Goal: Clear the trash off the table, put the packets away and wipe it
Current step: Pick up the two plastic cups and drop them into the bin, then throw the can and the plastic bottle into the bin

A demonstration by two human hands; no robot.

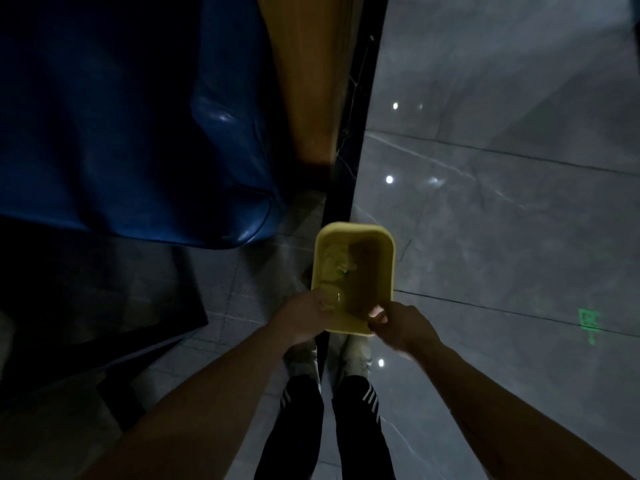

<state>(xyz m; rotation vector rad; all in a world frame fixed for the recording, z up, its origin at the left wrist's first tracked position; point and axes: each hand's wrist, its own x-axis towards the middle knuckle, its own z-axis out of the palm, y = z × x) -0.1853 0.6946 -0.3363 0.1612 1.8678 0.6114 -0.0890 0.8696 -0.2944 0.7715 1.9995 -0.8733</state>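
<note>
A yellow rectangular bin (387, 251) stands or hangs just in front of my feet, seen from above in dim light. Crumpled pale trash (335, 263) lies in its left half. My left hand (304, 318) is at the near left rim with pale scraps and something clear under its fingers. My right hand (398, 322) pinches the near right corner of the rim, thumb on the inside. Whether the bin rests on the floor or is lifted I cannot tell.
A blue padded seat (138, 133) fills the upper left, with a wooden panel (311, 81) and a black strip (356, 133) beside it. Glossy grey floor tiles (502, 202) spread to the right. A dark table edge (104, 306) sits at left. My shoes (356, 358) are below the bin.
</note>
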